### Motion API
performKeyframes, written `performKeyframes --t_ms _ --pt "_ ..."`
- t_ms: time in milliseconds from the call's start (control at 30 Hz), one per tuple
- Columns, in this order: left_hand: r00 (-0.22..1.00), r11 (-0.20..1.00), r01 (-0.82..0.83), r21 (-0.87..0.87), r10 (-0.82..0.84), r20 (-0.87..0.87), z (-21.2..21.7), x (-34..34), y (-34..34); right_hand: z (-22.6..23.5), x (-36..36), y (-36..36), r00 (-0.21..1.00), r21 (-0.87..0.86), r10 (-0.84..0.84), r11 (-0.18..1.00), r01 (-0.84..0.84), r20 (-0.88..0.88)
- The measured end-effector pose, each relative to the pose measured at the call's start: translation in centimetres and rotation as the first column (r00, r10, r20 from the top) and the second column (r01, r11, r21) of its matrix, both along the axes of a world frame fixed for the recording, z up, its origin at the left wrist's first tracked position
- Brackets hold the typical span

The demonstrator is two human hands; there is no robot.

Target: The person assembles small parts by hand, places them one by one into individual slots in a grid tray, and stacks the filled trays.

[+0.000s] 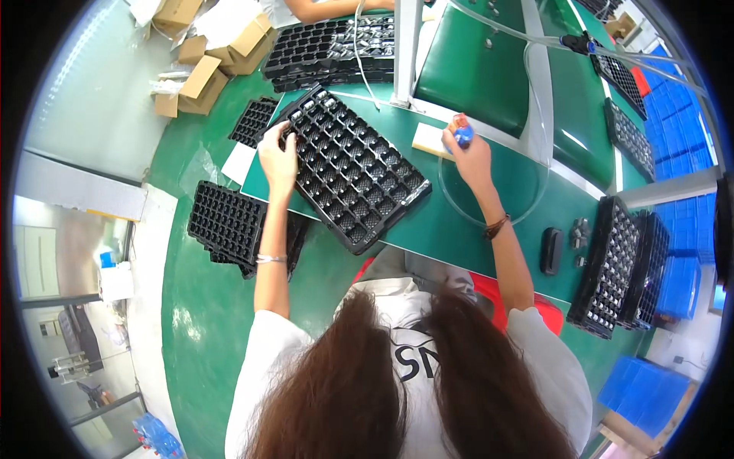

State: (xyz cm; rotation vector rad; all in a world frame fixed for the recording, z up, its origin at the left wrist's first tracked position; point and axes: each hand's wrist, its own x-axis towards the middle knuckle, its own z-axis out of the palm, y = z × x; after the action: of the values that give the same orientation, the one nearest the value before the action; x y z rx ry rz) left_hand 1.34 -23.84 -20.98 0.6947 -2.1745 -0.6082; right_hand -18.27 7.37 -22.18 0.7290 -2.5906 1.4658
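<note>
A black plastic tray (355, 164) with rows of square pockets lies slanted on the green table, its near end reaching past the front edge. Small metal parts (299, 108) sit in a few pockets at its far end. My left hand (278, 157) is closed on the tray's left rim, thumb and fingers at the edge. To the right of the tray, my right hand (470, 157) grips a blue and orange air gun (462, 131); a clear hose (459, 208) loops beside it. Its lower part is hidden in my fingers. Beneath that hand lies a pale yellow block (430, 141).
Stacked black trays stand at the far side (306, 57), on the floor at left (227, 222) and at the table's right end (608, 264). A black case (551, 251) and loose metal parts (579, 233) lie at right. A white post (407, 53) rises behind; another person's arm (329, 9) shows beyond.
</note>
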Motion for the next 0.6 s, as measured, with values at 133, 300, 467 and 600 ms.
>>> performKeyframes --t_ms 133,300,467,600 --pt "0.962 0.993 0.051 -0.111 -0.019 0.272 -1.2 -0.4 -4.1 0.0 0.3 -0.5 0.996 0.082 -0.027 0.996 0.034 -0.087" --pt "0.942 0.991 0.090 -0.102 -0.051 0.331 -1.0 -1.5 -6.1 1.3 1.6 0.5 0.997 0.136 -0.045 0.989 0.052 -0.057" --pt "0.948 0.993 0.109 0.043 -0.117 0.297 -0.3 -2.5 -7.4 2.0 2.6 3.5 0.998 0.167 -0.006 0.986 -0.004 0.061" --pt "0.963 0.972 0.124 0.199 -0.166 0.211 -0.5 -2.2 -9.5 1.4 1.6 3.3 1.000 0.107 -0.020 0.994 0.019 0.013"
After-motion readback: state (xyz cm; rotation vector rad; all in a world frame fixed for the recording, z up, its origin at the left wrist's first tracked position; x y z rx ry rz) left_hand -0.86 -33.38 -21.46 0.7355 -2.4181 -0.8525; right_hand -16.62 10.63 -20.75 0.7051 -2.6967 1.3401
